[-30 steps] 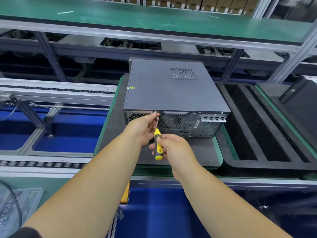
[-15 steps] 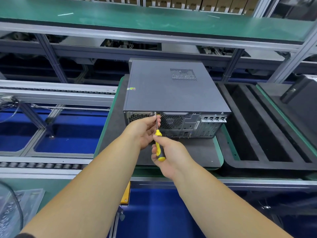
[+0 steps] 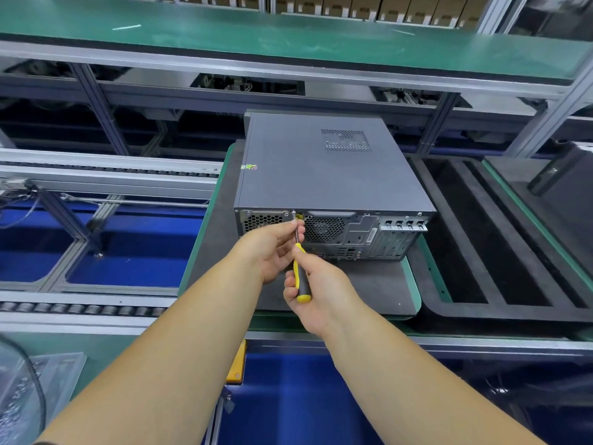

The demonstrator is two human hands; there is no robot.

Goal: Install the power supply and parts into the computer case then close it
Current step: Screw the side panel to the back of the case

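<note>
Case (image 3: 324, 175): lying flat on a dark foam pad (image 3: 369, 284), its lid on and its rear panel facing the person.
Pad: sitting on a green-edged pallet (image 3: 414, 284) on the line.
Rear panel: showing a honeycomb vent at left, a round fan grille (image 3: 323, 229) at the middle and slot covers (image 3: 402, 224) at right.
Screwdriver (image 3: 300, 274): standing nearly upright, its yellow-and-black handle low and its thin metal shaft rising to the panel's top edge, the tip meeting a screw (image 3: 294, 213) between vent and grille.
Right hand (image 3: 321, 293): wrapping curled fingers and thumb round the handle, holding it from the right.
Left hand (image 3: 272, 248): reaching in from the left, fingertips pinching the shaft just under the tip, narrow and curled.
Tray (image 3: 500, 239): a black foam insert with long channels, lying just right of the pallet.
Second case (image 3: 564, 184): a dark unit showing in part at the far right edge.
Shelf (image 3: 288, 36): a green-topped bench running across beyond the case, with cardboard boxes (image 3: 385, 8) lining up behind it.
Rollers (image 3: 80, 308): a conveyor strip running at left, beside the pallet.
</note>
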